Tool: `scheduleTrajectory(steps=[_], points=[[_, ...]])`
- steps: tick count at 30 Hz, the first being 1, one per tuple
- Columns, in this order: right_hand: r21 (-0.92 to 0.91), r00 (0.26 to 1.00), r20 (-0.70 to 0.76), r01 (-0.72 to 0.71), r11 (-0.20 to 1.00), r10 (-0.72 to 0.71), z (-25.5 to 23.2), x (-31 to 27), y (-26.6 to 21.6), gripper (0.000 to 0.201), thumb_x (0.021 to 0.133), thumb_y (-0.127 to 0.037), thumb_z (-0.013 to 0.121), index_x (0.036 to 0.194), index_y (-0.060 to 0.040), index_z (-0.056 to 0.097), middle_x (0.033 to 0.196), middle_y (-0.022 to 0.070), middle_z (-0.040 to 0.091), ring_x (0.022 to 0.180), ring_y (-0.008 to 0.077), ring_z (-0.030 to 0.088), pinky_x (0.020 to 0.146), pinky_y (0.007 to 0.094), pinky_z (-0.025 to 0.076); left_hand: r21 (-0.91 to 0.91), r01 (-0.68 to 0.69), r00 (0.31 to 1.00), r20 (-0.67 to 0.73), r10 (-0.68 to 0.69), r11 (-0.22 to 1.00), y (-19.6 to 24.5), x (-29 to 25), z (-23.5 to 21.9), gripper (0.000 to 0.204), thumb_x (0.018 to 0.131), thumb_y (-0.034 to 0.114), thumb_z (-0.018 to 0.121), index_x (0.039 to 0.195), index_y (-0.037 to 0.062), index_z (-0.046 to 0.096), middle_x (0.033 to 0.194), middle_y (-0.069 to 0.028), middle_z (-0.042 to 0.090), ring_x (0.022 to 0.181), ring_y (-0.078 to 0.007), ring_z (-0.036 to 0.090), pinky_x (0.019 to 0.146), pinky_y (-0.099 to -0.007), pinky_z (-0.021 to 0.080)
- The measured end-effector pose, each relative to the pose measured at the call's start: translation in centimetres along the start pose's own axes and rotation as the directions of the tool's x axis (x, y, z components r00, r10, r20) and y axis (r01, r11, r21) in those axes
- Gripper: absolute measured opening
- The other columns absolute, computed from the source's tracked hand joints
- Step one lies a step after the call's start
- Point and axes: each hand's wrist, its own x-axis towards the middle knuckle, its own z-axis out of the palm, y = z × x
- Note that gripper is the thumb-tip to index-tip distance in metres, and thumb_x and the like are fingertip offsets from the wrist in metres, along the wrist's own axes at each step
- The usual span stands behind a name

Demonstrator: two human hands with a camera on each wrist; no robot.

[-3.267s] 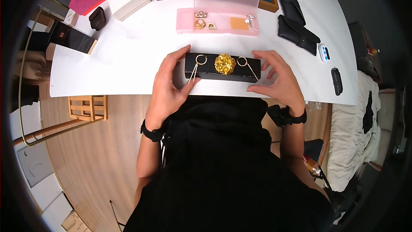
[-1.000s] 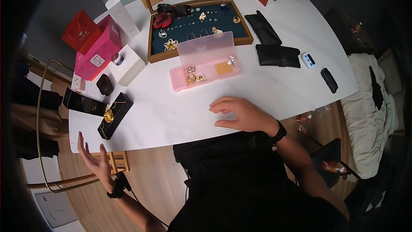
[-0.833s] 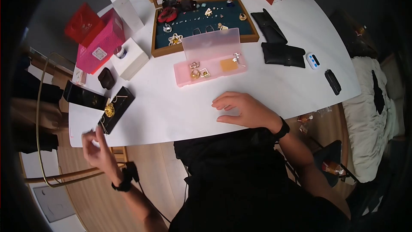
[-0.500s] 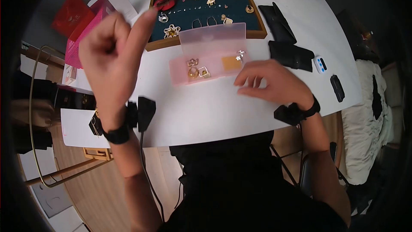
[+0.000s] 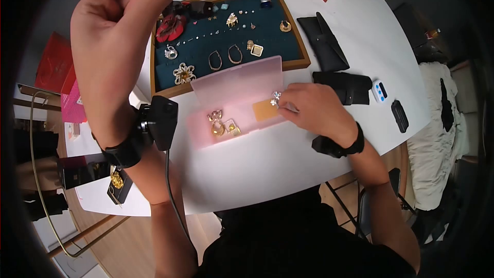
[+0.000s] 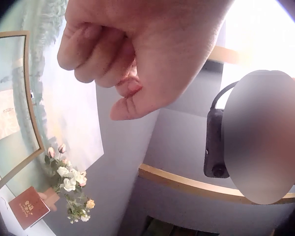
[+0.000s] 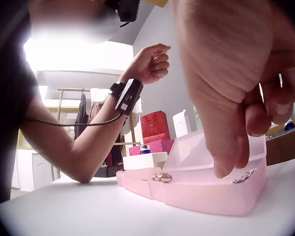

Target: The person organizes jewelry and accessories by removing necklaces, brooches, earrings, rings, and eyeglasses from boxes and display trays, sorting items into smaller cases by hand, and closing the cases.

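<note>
My left hand [image 5: 110, 46] is raised in the air, its fingers curled into a loose fist with nothing seen in it; the left wrist view shows the curled fingers [image 6: 101, 59] from the palm side. My right hand [image 5: 316, 110] reaches over the right end of an open pink plastic case [image 5: 231, 144]. Its bent fingers and thumb [image 7: 223, 167] are close beside a silver brooch-like piece [image 7: 243, 176], partly hidden in the head view. At the case's left end lie gold jewellery pieces [image 5: 218, 127], next to an orange-yellow square [image 5: 265, 109].
Behind the case stands a wooden-framed jewellery tray [image 5: 303, 63] with several pieces on dark green cloth. Two black pouches [image 5: 323, 44], a blue-white device [image 5: 380, 91] and a black object [image 5: 399, 116] lie right. A black box with a gold ornament [image 5: 117, 179] sits at the left edge.
Both hands have left the black box, which now lies at the table's left. My left hand has risen and curled; my right hand has moved forward to the pink case.
</note>
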Motion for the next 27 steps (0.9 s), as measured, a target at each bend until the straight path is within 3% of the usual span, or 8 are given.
scheduleTrajectory(steps=[9,14,16,18,19,23,25,27], points=[[-0.119,0.987,0.124,-0.087,0.989,0.102,0.5,1.0,-0.8,0.009,0.081,-0.016,0.069,0.076,-0.0086,0.069,0.079,0.0046,0.066,0.071,0.0278,0.066,0.059,0.0388,0.051,0.1,0.081,0.995,0.052,-0.087,0.992,-2.2,1.0,-0.4,0.042,0.095,0.016,0.072,0.064,0.0105,0.044,0.062,0.0111,0.03,0.059,-0.0008,0.022,0.053,-0.0243,0.016],[-0.13,0.992,0.116,-0.043,0.991,0.058,-0.6,1.4,-1.4,0.006,0.081,-0.014,0.069,0.079,-0.0083,0.069,0.077,0.0052,0.064,0.068,0.0275,0.065,0.057,0.0389,0.05,0.039,0.082,0.996,-0.032,-0.081,0.996,-2.6,1.2,0.2,0.034,0.095,0.017,0.071,0.068,0.0089,0.052,0.061,0.0119,0.036,0.056,-0.0003,0.025,0.052,-0.0232,0.017],[-0.127,0.996,0.082,-0.007,0.992,0.018,-2.4,1.9,-2.2,0.006,0.081,-0.014,0.07,0.08,-0.0084,0.07,0.076,0.0049,0.064,0.066,0.0268,0.064,0.056,0.0382,0.049,-0.132,0.174,0.984,-0.007,-0.176,0.976,-2.0,1.3,1.3,0.03,0.098,0.027,0.067,0.076,0.0078,0.059,0.062,0.0082,0.045,0.053,-0.0015,0.038,0.047,-0.021,0.027],[0.037,0.999,0.033,-0.002,0.999,0.0,-5.4,2.7,-3.5,0.006,0.082,-0.012,0.073,0.083,-0.0075,0.069,0.074,0.0046,0.061,0.06,0.0233,0.061,0.053,0.0349,0.046,-0.355,0.216,0.976,0.057,-0.209,0.909,-2.5,1.6,2.8,0.039,0.103,0.04,0.052,0.09,0.0042,0.062,0.067,0.0004,0.055,0.056,-0.0079,0.054,0.048,-0.0227,0.045],[0.032,1.0,0.014,0.012,0.999,-0.013,-6.8,3.4,-4.3,0.006,0.082,-0.012,0.073,0.083,-0.0075,0.069,0.074,0.0046,0.061,0.06,0.0233,0.061,0.053,0.0349,0.046,-0.497,0.26,0.963,0.198,-0.184,0.828,-3.2,1.8,2.9,0.05,0.106,0.044,0.039,0.104,-0.0011,0.06,0.081,-0.0095,0.064,0.07,-0.0169,0.064,0.062,-0.0307,0.055],[0.027,0.924,-0.381,0.05,0.998,-0.036,-10.1,7.2,-6.7,0.009,0.084,-0.012,0.071,0.087,-0.0076,0.064,0.081,0.0048,0.061,0.071,0.0248,0.063,0.06,0.035,0.049,-0.872,0.353,0.935,0.319,-0.153,0.338,-2.5,1.3,5.7,0.069,0.107,0.048,0.027,0.138,-0.0105,0.045,0.133,-0.0319,0.055,0.124,-0.039,0.057,0.105,-0.045,0.044],[-0.023,0.837,-0.538,0.108,0.994,-0.104,-10.1,9.6,-7.2,0.01,0.084,-0.011,0.071,0.089,-0.0086,0.063,0.081,0.0038,0.06,0.071,0.0242,0.063,0.059,0.0345,0.049,-0.914,0.357,0.933,0.338,-0.125,0.194,-1.9,0.9,6.3,0.073,0.106,0.049,0.029,0.146,-0.0114,0.033,0.148,-0.0328,0.04,0.136,-0.0382,0.045,0.112,-0.0438,0.037],[0.023,0.711,-0.685,0.24,0.971,-0.159,-9.1,11.9,-7.4,0.008,0.084,-0.005,0.072,0.089,-0.0052,0.066,0.079,0.0049,0.061,0.062,0.0197,0.057,0.054,0.0291,0.044,-0.943,0.295,0.946,0.266,-0.184,0.157,-1.3,0.5,7.0,0.066,0.107,0.046,0.027,0.146,-0.0065,0.035,0.147,-0.026,0.045,0.134,-0.0316,0.047,0.111,-0.0437,0.038]])
